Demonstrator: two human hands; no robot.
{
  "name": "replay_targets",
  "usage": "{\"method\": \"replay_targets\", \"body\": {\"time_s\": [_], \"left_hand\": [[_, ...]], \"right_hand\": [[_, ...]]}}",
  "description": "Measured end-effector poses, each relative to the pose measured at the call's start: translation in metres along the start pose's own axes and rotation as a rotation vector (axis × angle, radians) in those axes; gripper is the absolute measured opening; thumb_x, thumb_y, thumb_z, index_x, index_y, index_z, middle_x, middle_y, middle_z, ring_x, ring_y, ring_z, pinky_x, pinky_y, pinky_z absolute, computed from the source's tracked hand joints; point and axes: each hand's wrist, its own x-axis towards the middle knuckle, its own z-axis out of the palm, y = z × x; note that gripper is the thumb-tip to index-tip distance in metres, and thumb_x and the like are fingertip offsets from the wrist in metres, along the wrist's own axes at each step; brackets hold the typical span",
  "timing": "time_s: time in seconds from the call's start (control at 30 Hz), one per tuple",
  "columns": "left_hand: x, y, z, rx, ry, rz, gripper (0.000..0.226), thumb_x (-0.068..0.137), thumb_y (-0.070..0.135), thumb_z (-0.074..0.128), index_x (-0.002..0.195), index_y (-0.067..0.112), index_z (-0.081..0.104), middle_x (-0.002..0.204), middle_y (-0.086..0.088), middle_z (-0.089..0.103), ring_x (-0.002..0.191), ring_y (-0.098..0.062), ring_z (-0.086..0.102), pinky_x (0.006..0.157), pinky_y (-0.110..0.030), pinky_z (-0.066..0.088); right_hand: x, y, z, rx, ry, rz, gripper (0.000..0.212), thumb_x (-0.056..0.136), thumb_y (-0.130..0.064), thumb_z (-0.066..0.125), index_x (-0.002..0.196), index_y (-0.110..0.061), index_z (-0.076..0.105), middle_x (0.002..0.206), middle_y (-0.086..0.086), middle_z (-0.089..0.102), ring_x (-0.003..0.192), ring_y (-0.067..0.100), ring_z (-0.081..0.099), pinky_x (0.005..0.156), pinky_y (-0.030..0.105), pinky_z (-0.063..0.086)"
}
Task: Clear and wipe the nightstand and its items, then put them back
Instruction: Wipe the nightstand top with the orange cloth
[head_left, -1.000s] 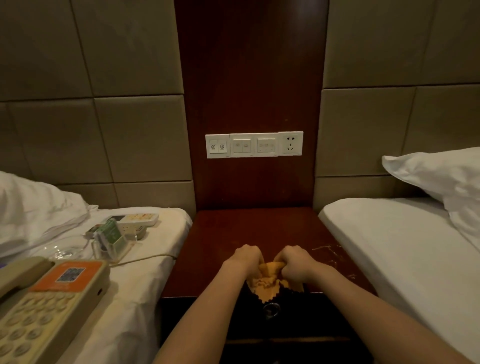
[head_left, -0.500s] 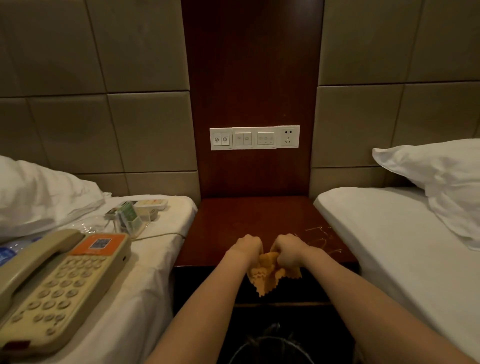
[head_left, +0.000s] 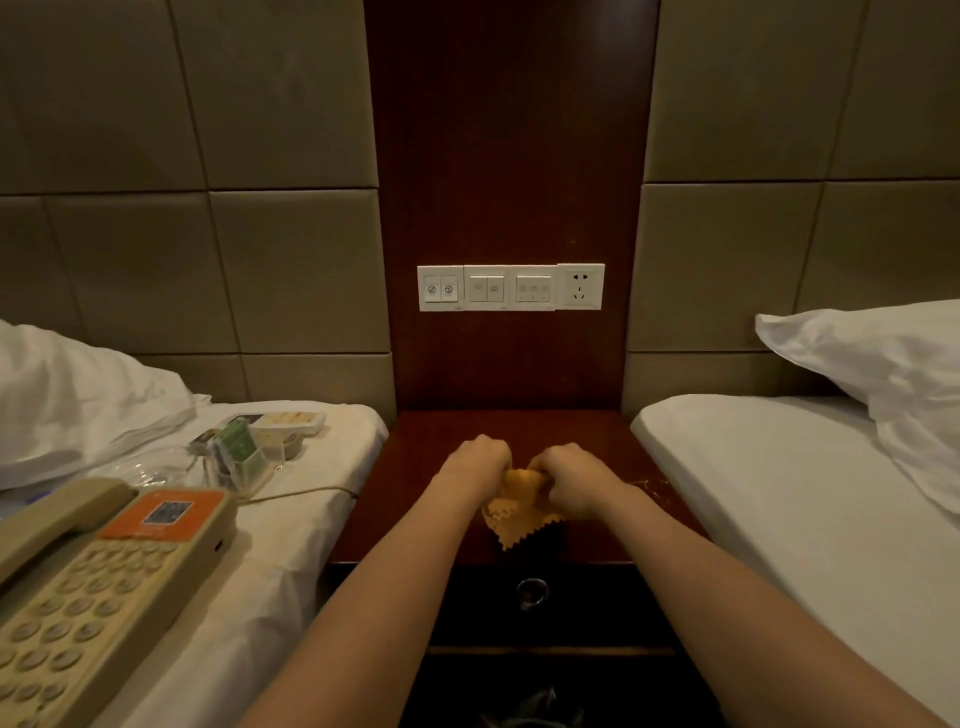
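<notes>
Head view: left hand (head_left: 475, 462) and right hand (head_left: 569, 475) are both fisted, knuckles up and close together. Each clutches one end of the yellow cloth (head_left: 519, 512), which is bunched between them with its zigzag-cut corner sticking out below the fists. Change over the last second is small: the grip stays the same and so does the spacing. Earlier the loose corner dangled past the front edge of the nightstand (head_left: 587, 431), in front of the drawer. Now the fists sit a bit further in over the top, and the corner lies over the wood just short of that front edge. The camera tilted too, so part of the shift may be the view. Cannot tell if the cloth touches the wood. Light scratch marks (head_left: 649, 486) show by the right edge of the top, and the drawer knob (head_left: 532, 592) sits below the front edge. The items are off the nightstand, on the left bed (head_left: 291, 545): the telephone (head_left: 104, 571) near the camera, its cord (head_left: 311, 491) running toward the nightstand's left edge. The green card holder (head_left: 241, 452) and a flat white item (head_left: 291, 420) lie further back, toward the bed's head corner. Judgement: clearing looks done, the cloth is being bunched and brought onto the top, so wiping the surface is likely the step in hand. Putting the items back has not started.
</notes>
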Motion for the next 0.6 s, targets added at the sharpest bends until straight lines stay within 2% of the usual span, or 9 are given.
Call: {"method": "replay_targets", "body": {"time_s": [0.2, 0.4, 0.6], "left_hand": [[0.038, -0.001, 0.037, 0.02, -0.03, -0.067, 0.031, 0.091, -0.002, 0.05, 0.12, 0.005, 0.057, 0.118, -0.014, 0.058, 0.109, -0.03, 0.057, 0.091, -0.036, 0.05], [0.095, -0.007, 0.045, -0.019, 0.049, -0.147, 0.033, 0.091, -0.001, 0.048, 0.122, 0.006, 0.057, 0.121, -0.014, 0.057, 0.113, -0.031, 0.055, 0.089, -0.036, 0.049], [0.157, -0.012, 0.046, 0.021, 0.098, -0.163, 0.036, 0.088, -0.001, 0.056, 0.123, 0.004, 0.056, 0.125, -0.016, 0.055, 0.116, -0.033, 0.053, 0.09, -0.036, 0.048]], "right_hand": [[0.033, 0.028, 0.023, -0.046, -0.07, 0.01, 0.032, 0.088, 0.0, 0.049, 0.113, -0.014, 0.062, 0.102, 0.006, 0.058, 0.085, 0.017, 0.05, 0.07, 0.027, 0.039], [0.087, 0.062, 0.024, 0.107, 0.009, 0.05, 0.032, 0.084, 0.002, 0.051, 0.107, -0.014, 0.067, 0.108, 0.007, 0.063, 0.1, 0.023, 0.058, 0.081, 0.033, 0.051], [0.14, 0.096, 0.026, 0.136, 0.106, 0.081, 0.042, 0.079, 0.004, 0.049, 0.11, -0.016, 0.067, 0.11, 0.009, 0.065, 0.104, 0.028, 0.057, 0.081, 0.033, 0.047]]}}
